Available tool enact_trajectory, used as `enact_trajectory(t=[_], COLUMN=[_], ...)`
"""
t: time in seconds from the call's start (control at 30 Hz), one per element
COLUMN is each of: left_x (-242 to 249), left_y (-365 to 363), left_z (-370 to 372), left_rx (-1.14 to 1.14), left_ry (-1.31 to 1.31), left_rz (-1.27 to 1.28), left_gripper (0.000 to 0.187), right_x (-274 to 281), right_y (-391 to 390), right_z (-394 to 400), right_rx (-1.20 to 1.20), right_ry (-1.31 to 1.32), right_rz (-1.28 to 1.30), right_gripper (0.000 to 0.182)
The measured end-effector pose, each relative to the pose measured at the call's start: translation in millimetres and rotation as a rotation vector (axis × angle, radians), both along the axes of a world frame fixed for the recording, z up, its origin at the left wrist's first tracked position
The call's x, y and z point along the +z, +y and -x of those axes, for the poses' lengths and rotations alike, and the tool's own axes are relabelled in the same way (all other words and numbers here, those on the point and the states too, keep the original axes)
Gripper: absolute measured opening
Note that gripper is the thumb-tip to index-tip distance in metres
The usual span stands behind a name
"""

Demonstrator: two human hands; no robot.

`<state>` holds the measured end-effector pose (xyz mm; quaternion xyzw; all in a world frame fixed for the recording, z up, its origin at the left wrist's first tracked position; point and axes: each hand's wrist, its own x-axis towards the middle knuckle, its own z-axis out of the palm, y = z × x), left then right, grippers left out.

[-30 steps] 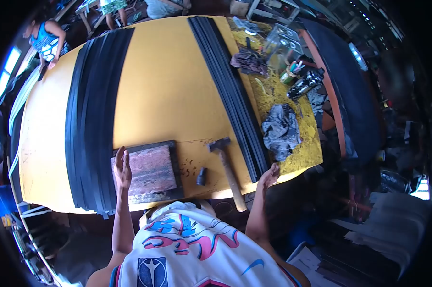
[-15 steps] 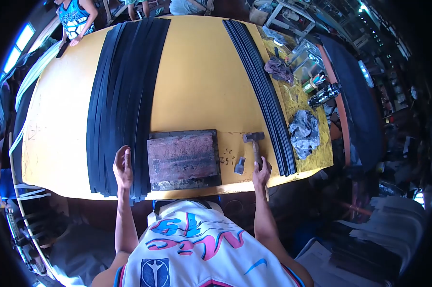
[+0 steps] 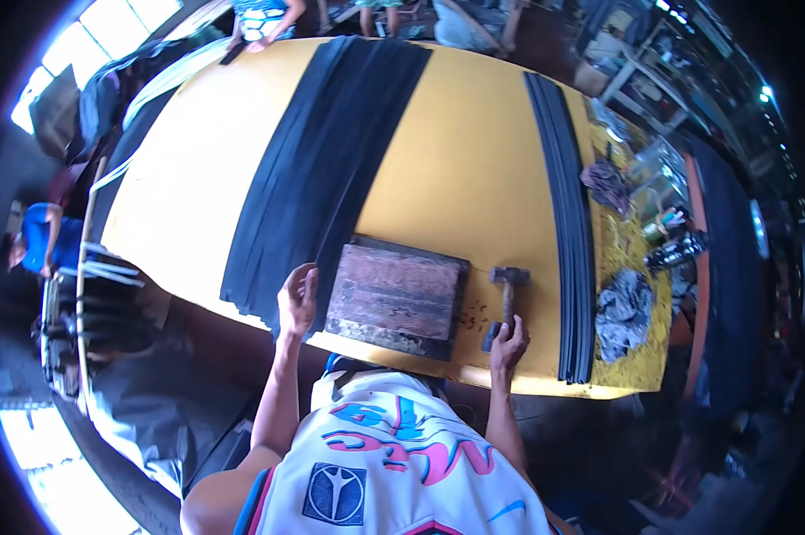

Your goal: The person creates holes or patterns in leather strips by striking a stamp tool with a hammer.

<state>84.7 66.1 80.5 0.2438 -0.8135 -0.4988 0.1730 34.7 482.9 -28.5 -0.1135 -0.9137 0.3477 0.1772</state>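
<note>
My right hand [image 3: 509,348] is closed around the handle of a hammer [image 3: 509,275], whose head lies toward the far side of the yellow table. Close to the fingers is a small metal piece [image 3: 491,337], partly beside the handle. My left hand [image 3: 297,301] is raised at the near edge, fingers extended and loosely bent, with nothing in it. It is in front of a wide bundle of long black strips [image 3: 318,187]. Between my hands sits a worn, reddish-brown block [image 3: 392,299] with dark edges.
A narrower stack of black strips [image 3: 567,232] runs along the right of the yellow table [image 3: 474,160]. Beyond it lie crumpled grey cloth [image 3: 624,312], a dark rag [image 3: 606,185] and a dark bottle [image 3: 676,251]. One person [image 3: 264,22] stands at the far edge, another [image 3: 44,236] at left.
My view has turned, so the table and everything on it appear shifted right and tilted. My right hand stays at the hammer handle, and my left hand remains raised near the wide bundle.
</note>
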Motion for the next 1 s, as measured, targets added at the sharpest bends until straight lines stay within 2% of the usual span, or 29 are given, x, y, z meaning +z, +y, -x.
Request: enact_trajectory(t=[0.2,0.3,0.37,0.47,0.5,0.57,0.63,0.73,0.9,0.97,1.0], left_x=[-19,-29,-39,-46,-51,-62,-66,-64,-71,-84,-81], left_y=[-42,-66,-82,-84,-82,-77,-70,-69,-79,-87,-89], left_z=[-42,-63,-75,-77,-76,-68,-54,-40,-37,-35,-32], left_rx=[0.147,0.263,0.278,0.202,0.165,0.055,0.034,-0.012,-0.068,-0.069,-0.052], left_ry=[-0.022,-0.098,-0.157,-0.134,-0.121,-0.044,-0.103,-0.135,-0.133,0.026,-0.044], left_rz=[0.14,0.151,0.2,0.281,0.264,0.383,0.488,0.506,0.459,0.278,0.194], left_gripper=[0.023,0.021,0.021,0.023,0.026,0.036,0.045,0.057,0.057,0.054,0.048], right_x=[4,34,65,83,91,95,95,86,63,61,61], right_y=[0,-25,-64,-140,-170,-222,-269,-321,-375,-393,-400], right_z=[3,11,21,30,29,23,10,-9,-17,-14,-10], right_rx=[0.041,-0.002,0.043,0.386,0.451,0.593,0.7,0.796,0.786,0.75,0.714], right_ry=[-0.084,0.165,0.191,0.253,0.218,0.163,0.077,-0.108,-0.311,-0.361,-0.429], right_rz=[0.001,-0.316,-0.282,0.011,0.05,0.05,0.125,0.157,0.212,0.169,0.176], right_gripper=[0.035,0.033,0.032,0.025,0.021,0.019,0.018,0.023,0.033,0.038,0.045])
